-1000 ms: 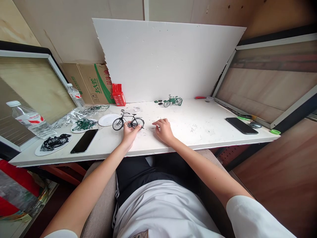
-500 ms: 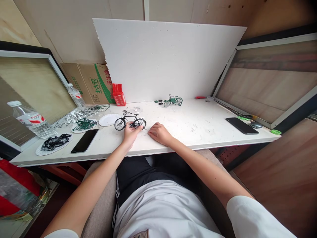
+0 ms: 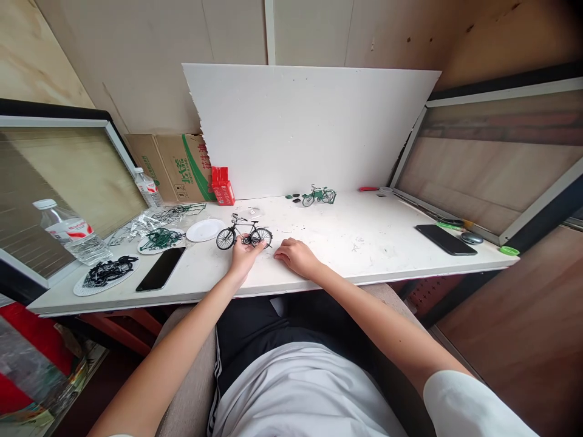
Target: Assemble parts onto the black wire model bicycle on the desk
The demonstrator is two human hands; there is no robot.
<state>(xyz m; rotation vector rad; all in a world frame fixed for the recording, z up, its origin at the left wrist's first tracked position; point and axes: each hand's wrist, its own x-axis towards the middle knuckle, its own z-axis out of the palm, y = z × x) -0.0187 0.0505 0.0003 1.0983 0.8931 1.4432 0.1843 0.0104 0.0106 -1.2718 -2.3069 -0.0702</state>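
A small black model bicycle (image 3: pixel 237 229) is upright just above or on the white tabletop, left of centre. My left hand (image 3: pixel 245 260) grips it low down by the pedals and rear wheel, fingers closed. To its right, my right hand (image 3: pixel 298 258) rests on the table with its fingers curled together, apart from the bicycle. Whatever those fingertips may hold is hidden. Farther back, a green model bicycle (image 3: pixel 319 196) stands against the white board (image 3: pixel 310 127), with a few small dark pieces (image 3: pixel 296 198) beside it.
On the left are paper plates with black parts (image 3: pixel 109 271) and green parts (image 3: pixel 161 240), a bare white plate (image 3: pixel 206 230), a phone (image 3: pixel 161 269), water bottles (image 3: pixel 73 230) and a red box (image 3: pixel 223 187). Another phone (image 3: pixel 445 240) and a grey mouse-like object (image 3: pixel 472 238) lie right.
The whole view has shifted, so the table sits lower in the picture. Both hands keep nearly the same pose, with the black bicycle still in the left one.
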